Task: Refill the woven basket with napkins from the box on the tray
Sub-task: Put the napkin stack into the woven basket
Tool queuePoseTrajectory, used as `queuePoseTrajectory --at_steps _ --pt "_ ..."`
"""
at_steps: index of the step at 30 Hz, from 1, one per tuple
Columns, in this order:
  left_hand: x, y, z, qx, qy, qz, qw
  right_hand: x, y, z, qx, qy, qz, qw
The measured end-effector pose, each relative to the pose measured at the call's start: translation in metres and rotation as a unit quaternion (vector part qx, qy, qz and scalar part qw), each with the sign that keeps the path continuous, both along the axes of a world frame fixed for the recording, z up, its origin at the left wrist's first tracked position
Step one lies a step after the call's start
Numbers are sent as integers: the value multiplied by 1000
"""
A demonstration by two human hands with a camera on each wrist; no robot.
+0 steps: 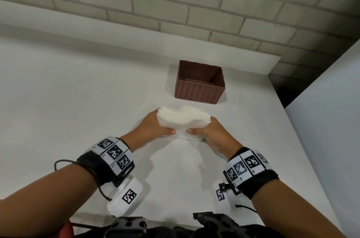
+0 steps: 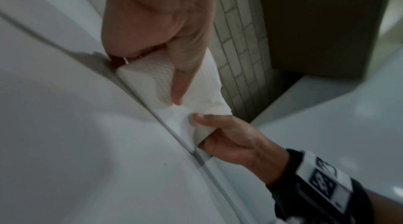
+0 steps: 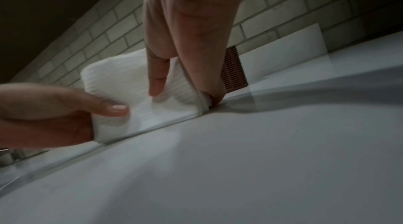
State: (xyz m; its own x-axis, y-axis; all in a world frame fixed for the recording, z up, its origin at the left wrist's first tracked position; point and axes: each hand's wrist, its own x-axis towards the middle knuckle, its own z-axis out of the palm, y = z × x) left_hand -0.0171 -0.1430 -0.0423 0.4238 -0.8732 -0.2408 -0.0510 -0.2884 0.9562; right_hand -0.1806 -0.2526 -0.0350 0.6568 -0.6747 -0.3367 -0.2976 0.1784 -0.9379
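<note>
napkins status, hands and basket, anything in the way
Left hand and right hand both grip the napkins, one at each end. Basket stands just beyond on the counter, looks empty. Nothing between stack and basket.

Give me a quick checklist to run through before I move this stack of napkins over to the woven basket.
1. Left hand grips the napkin stack at its left end: ok.
2. Right hand grips the right end, thumb on top: ok.
3. Whole stack caught, no loose sheets: not ok; a bottom sheet lies flat on the counter under the thumbs.
4. Woven basket upright, opening up: ok.
5. Room in the basket: ok for the part in view; the near bottom is hidden by the front wall.
6. Path from stack to basket free: ok, only bare counter between.
</note>
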Motion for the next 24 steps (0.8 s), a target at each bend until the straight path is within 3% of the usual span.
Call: queuePoseTrajectory --at_steps 3,5,7,9,12,17,20,24 --pt "0 -3 9 15 -18 17 1000 1 -6 11 -2 6 -24 1000" --pt "4 -5 23 26 15 6 1000 0 -14 25 23 -8 -36 999" --pt "7 -8 35 46 139 6 989 -2 -21 36 85 -32 -51 995" --pt "8 -13 42 64 270 24 960 -1 -25 42 141 -27 -46 989" --pt "6 -19 41 88 338 23 937 0 -27 45 154 34 -22 987" --pt "4 -43 61 64 236 16 970 2 -48 68 50 113 -58 991" --pt "12 -75 82 -23 76 69 994 12 -71 91 -29 75 -93 992" --pt "22 -119 91 -77 -124 61 987 34 -102 105 -125 31 -159 979"
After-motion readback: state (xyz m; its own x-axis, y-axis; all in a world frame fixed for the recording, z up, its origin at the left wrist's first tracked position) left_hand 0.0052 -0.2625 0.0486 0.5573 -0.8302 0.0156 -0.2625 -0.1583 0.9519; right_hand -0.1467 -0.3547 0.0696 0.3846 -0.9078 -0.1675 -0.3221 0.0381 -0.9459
